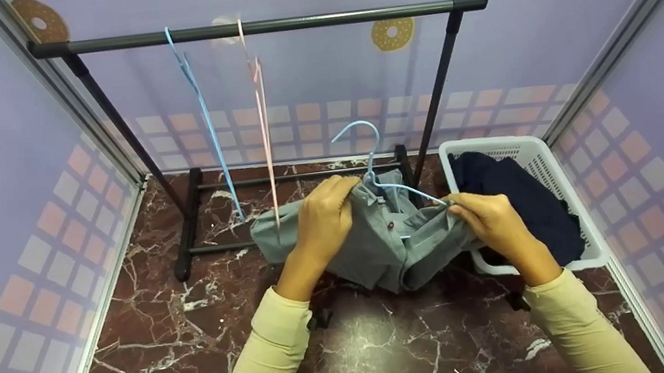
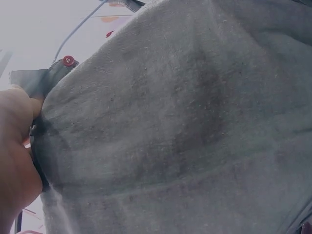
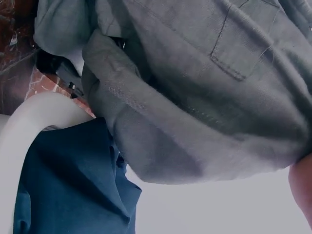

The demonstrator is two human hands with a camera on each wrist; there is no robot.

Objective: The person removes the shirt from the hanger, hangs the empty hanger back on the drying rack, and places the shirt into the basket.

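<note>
A grey button-up shirt hangs bunched between both hands in the head view. My left hand grips its upper edge, left of a light blue hanger. The hanger's hook rises above the shirt, and part of its lower frame is hidden in the cloth. My right hand pinches the shirt at the right end of the hanger's arm. In the left wrist view, a red button shows beyond the fingers. A stitched pocket shows in the right wrist view, with the right hand only at the edge.
Behind the shirt stands a black clothes rack. From its bar hang a blue hanger and a pink hanger, left of centre. A white basket with dark navy clothing sits at the right by the wall.
</note>
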